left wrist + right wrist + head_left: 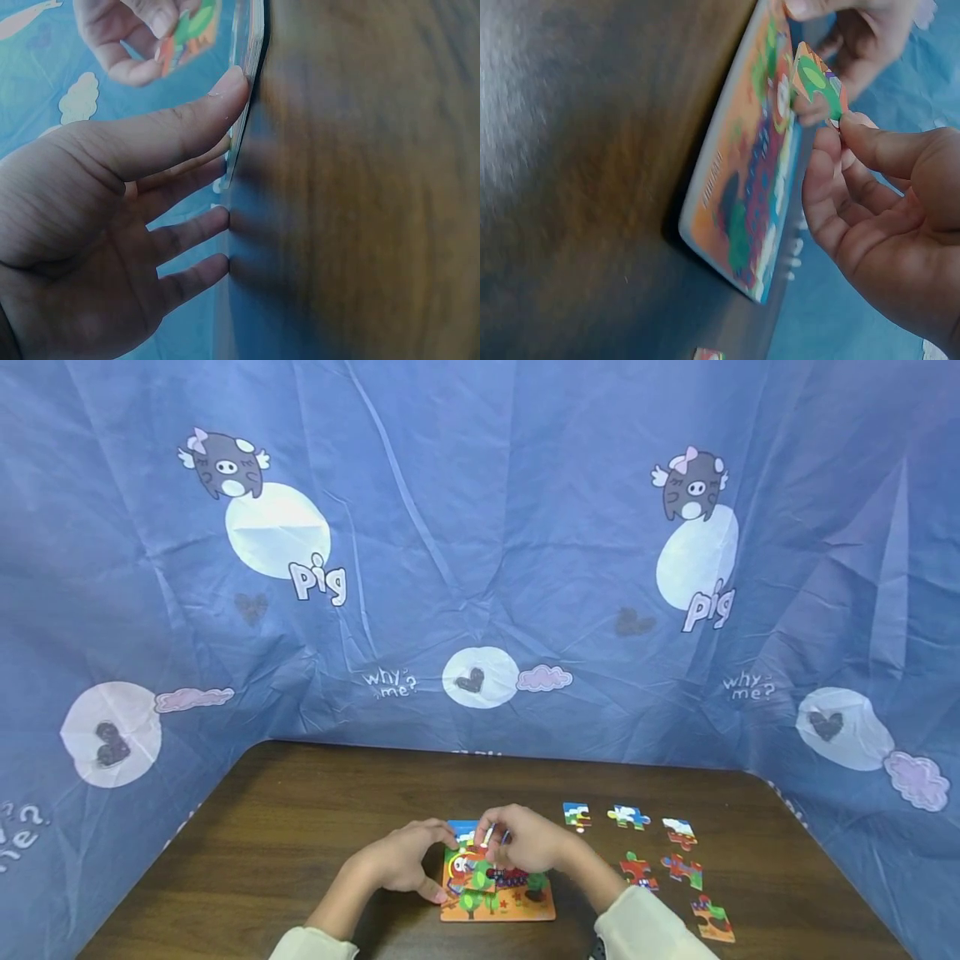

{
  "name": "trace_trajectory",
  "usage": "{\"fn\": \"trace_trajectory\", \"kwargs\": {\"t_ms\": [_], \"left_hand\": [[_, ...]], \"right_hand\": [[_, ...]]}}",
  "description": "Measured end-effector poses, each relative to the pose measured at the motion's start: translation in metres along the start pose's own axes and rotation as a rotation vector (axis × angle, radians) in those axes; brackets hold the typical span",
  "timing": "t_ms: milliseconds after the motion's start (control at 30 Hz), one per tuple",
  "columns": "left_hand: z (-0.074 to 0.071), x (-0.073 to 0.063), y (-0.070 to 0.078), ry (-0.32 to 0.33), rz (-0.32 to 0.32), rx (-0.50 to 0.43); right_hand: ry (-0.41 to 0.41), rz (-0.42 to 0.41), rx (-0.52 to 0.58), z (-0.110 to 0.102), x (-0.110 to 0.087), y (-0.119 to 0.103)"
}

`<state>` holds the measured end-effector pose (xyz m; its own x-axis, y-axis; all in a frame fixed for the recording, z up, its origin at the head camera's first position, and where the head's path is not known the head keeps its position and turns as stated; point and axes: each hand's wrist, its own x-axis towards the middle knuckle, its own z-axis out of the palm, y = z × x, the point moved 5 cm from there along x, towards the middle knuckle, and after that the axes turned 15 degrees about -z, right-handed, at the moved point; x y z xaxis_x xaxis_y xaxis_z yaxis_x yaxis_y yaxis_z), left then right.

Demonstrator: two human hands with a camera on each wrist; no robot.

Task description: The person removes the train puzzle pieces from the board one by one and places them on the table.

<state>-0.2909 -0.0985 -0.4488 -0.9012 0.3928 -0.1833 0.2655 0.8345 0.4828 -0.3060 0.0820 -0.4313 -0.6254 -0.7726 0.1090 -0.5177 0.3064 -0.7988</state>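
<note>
The right hand (528, 839) pinches a puzzle piece (819, 81) between thumb and fingertips, tilted above the puzzle board (498, 910). The piece shows green and orange print in the right wrist view. Flat on the table lies the board, a colourful picture with blue sky at the top and orange ground at the bottom. The left hand (405, 856) is spread at the board's left side; its fairly straight thumb (217, 97) touches the edge, and its other fingers reach toward the far corner. Part of the board's upper picture is hidden behind the right hand.
Several loose puzzle pieces lie to the right on the brown wooden table (337, 785), among them a blue and white one (628, 816) and a red and orange one (711, 920). A blue printed cloth (480, 568) stands around the table's back and sides.
</note>
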Motion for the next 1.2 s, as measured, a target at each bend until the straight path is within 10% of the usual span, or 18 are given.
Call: {"fn": "trace_trajectory", "kwargs": {"t_ms": [1200], "left_hand": [[0.0, -0.001, 0.001, 0.001, -0.012, 0.004]], "right_hand": [[-0.03, 0.08, 0.112, -0.058, -0.099, 0.024]]}}
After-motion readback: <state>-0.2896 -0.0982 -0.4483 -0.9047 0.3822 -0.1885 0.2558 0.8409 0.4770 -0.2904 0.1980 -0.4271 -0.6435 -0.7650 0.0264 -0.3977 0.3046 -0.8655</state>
